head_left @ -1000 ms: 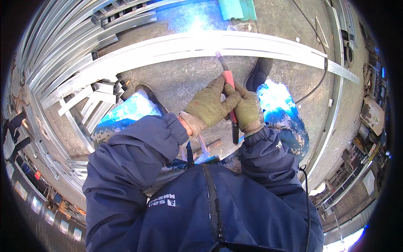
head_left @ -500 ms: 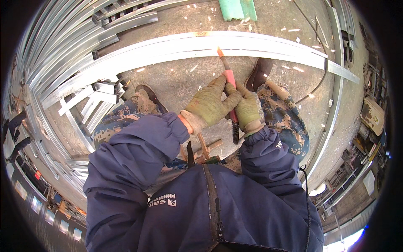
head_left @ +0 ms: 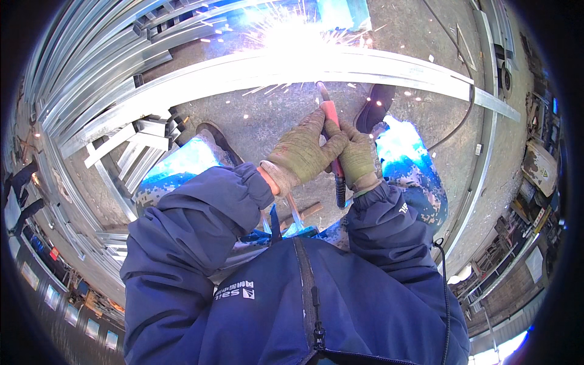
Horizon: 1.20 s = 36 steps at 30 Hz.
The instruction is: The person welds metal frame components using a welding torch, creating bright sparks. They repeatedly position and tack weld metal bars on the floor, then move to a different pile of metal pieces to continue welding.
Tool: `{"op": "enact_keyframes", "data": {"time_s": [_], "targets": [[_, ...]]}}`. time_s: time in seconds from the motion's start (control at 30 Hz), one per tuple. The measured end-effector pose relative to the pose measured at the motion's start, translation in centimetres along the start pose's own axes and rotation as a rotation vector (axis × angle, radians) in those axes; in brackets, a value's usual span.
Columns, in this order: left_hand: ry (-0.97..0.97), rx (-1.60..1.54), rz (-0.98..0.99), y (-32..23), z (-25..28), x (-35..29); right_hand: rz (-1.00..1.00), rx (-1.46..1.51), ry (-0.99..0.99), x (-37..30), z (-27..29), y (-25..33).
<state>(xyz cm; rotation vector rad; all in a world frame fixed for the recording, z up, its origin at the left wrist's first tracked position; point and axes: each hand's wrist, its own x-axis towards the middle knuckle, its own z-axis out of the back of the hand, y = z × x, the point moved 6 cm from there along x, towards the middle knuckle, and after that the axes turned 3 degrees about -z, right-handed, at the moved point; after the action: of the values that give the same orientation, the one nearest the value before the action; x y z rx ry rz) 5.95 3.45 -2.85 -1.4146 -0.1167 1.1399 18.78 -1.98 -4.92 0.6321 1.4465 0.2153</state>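
Observation:
Both my gloved hands grip a red welding torch (head_left: 329,112) with a black ribbed cable end below. My left hand (head_left: 299,148) has its fingers wrapped around the torch from the left. On the other side, my right hand (head_left: 357,153) is closed around the handle. The torch's tip points away from me at a long metal beam (head_left: 201,82) lying across in front. A white-blue arc glares at the tip and throws sparks, so the spot on the beam there is washed out.
Long metal profiles (head_left: 91,67) are stacked at the left, with short cut pieces (head_left: 143,143) nearer. A black cable (head_left: 465,115) curves over the beam's right end. Green sheeting (head_left: 340,13) lies beyond the beam. My boots (head_left: 375,106) stand on the near side.
A bright arc with a spray of sparks has flared at the torch tip, where only an orange glow and scattered sparks showed before. Blue light falls on my trousers. My hands have barely moved.

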Motion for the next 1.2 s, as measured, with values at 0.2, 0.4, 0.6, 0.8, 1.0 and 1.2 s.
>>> {"op": "enact_keyframes", "data": {"time_s": [0.2,0.4,0.6,0.8,1.0,1.2], "targets": [[-0.022,-0.013,-0.035,0.4,-0.2,0.0,-0.007,0.026,-0.003,-0.1,-0.1,0.1],[-0.013,-0.071,-0.01,0.5,-0.3,0.1,0.01,0.045,0.004,0.1,-0.3,0.2],[0.003,-0.026,-0.01,-0.4,0.3,0.1,-0.02,0.023,0.008,-0.1,-0.3,0.3],[0.029,-0.018,0.019,-0.1,0.2,0.2,-0.01,0.028,-0.017,0.2,-0.2,0.1],[-0.036,-0.043,-0.052,0.1,0.1,0.3,0.022,0.095,0.0,1.1,0.0,-0.8],[-0.055,-0.082,-0.045,0.6,0.0,0.2,0.035,0.095,-0.015,0.8,-0.3,-0.3]]}}
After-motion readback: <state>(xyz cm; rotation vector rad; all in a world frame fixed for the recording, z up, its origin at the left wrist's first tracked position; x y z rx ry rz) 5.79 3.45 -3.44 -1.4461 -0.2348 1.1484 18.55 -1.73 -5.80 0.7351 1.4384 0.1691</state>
